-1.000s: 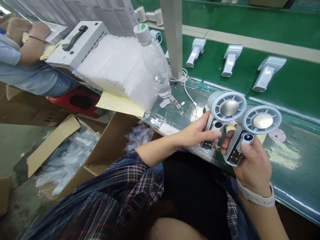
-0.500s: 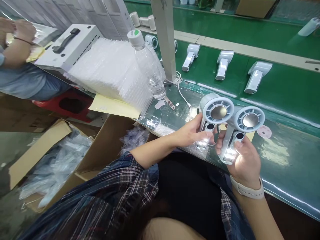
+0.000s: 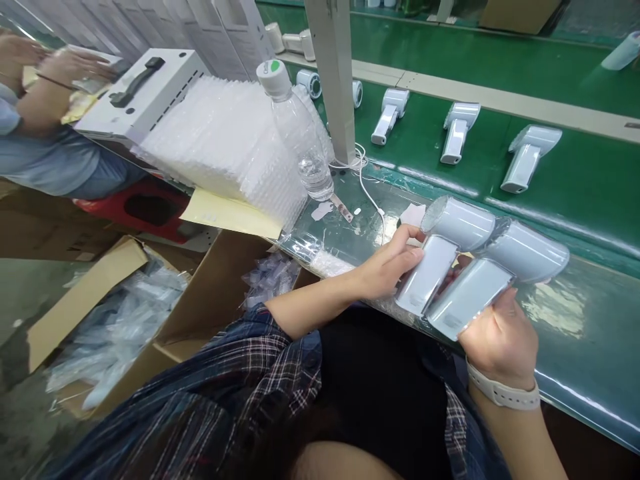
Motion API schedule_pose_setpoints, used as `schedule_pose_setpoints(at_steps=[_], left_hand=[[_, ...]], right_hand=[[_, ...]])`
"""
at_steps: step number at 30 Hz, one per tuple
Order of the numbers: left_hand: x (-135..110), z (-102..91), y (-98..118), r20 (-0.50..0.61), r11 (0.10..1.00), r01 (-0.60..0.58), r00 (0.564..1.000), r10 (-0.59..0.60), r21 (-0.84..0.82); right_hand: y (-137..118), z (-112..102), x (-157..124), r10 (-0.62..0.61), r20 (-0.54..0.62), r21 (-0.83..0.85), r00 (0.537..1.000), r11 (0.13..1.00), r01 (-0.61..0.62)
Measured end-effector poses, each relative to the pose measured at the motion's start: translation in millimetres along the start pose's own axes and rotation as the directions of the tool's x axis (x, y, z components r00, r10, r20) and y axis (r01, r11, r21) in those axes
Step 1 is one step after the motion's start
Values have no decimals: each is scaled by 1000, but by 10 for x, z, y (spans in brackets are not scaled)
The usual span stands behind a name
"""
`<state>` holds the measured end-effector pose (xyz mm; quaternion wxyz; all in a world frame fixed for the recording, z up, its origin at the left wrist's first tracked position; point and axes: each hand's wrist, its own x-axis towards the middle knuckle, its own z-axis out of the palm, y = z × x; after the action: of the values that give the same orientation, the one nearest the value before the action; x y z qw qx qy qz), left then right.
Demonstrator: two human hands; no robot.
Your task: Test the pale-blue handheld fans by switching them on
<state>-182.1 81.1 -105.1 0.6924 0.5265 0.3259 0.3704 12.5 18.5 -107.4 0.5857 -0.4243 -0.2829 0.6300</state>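
Note:
Two pale blue-grey handheld fans are held side by side over the bench, their smooth backs and handles facing me. My left hand (image 3: 393,267) is closed on the left handheld fan (image 3: 426,275), thumb and fingers at the side of its handle. My right hand (image 3: 503,337) grips the right handheld fan (image 3: 470,299) by the lower handle. The two fan heads touch or overlap near the middle. Fingers behind the handles are mostly hidden.
Several similar fans (image 3: 533,157) lie on the green conveyor (image 3: 590,180) beyond the bench. A water bottle (image 3: 305,140), a stack of bubble-wrap bags (image 3: 215,133) and a metal post (image 3: 334,80) stand at left. An open carton (image 3: 200,300) sits below. A co-worker's hands (image 3: 75,67) are at far left.
Both fans have been turned over, so their round grilles and lit handle fronts no longer face me and their backs do. The fans on the conveyor appear slightly farther right.

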Motion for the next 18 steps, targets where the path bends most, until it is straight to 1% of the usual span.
schedule_pose_setpoints(at_steps=[4,7,10,15,18], left_hand=[[-80,-14,142,85,998,-59,995,61,-29],[-116,-17,227,120,994,-65,990,75,-90],[-118,-20,264,156,989,-60,984,82,-138],[-84,6,305,185,982,-45,980,79,-183],[-62,49,386,197,982,-25,978,62,-186]], right_hand=[[-73,73,-68,-57,-52,-1,997,998,57],[-138,145,-101,-104,-105,-9,989,995,104],[-183,183,-119,-138,-162,-25,977,990,136],[-246,192,-149,-134,-155,-35,979,991,130],[-313,218,-178,-135,-152,-25,979,991,132]])
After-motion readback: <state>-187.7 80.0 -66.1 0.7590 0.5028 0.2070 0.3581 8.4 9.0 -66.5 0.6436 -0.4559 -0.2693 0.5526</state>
